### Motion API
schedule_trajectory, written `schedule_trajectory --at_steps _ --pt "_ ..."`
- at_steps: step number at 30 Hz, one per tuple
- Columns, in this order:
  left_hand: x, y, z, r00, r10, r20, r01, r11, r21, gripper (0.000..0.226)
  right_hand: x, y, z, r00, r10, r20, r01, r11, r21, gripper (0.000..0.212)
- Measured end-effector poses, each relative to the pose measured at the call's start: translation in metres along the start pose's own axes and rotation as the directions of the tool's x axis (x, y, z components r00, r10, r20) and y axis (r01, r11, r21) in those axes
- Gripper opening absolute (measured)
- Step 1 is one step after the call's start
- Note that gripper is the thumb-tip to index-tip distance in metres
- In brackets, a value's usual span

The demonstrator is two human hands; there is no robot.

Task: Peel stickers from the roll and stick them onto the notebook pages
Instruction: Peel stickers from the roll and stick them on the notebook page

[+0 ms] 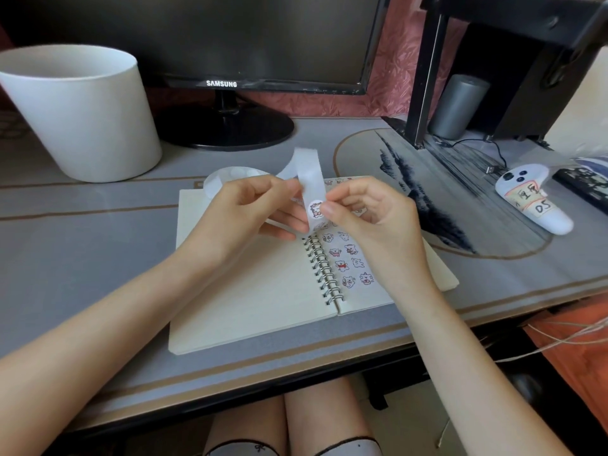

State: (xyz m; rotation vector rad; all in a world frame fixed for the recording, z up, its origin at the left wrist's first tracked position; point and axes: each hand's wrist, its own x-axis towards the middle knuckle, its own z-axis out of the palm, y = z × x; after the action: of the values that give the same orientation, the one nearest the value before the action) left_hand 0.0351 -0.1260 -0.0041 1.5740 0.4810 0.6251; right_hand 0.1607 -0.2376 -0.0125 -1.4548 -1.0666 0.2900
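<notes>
An open spiral notebook (250, 291) lies on the desk, its left page blank and its right page carrying several small cartoon stickers (348, 264). My left hand (250, 209) pinches the white backing strip (307, 172), which loops up from the sticker roll (223, 179) lying behind the notebook. A round sticker (315, 209) sits on the strip's lower end. My right hand (368, 215) has thumb and forefinger on that sticker's right edge. Both hands hover above the notebook's spine.
A large white bucket (82, 116) stands at the back left. A Samsung monitor (223, 126) stands behind the notebook. A white controller (533, 199) with a paper label lies at the right, near a keyboard (582, 185) and a grey cylinder (457, 106).
</notes>
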Motion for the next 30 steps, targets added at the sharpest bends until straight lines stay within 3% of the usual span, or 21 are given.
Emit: schedule_trajectory --at_steps 6,30 --pt "-0.0007 -0.0036 0.0002 0.999 0.026 0.033 -0.028 0.999 0.041 0.010 0.0001 0.0028 0.0004 1.000 -0.007 -0.007 0.007 1.000 -0.009 0.018" --pt "0.0015 -0.0070 0.0010 1.000 0.011 -0.007 -0.010 0.998 0.055 0.015 -0.0039 0.0047 0.0065 0.998 -0.064 0.028 0.069 0.973 -0.221 0.006"
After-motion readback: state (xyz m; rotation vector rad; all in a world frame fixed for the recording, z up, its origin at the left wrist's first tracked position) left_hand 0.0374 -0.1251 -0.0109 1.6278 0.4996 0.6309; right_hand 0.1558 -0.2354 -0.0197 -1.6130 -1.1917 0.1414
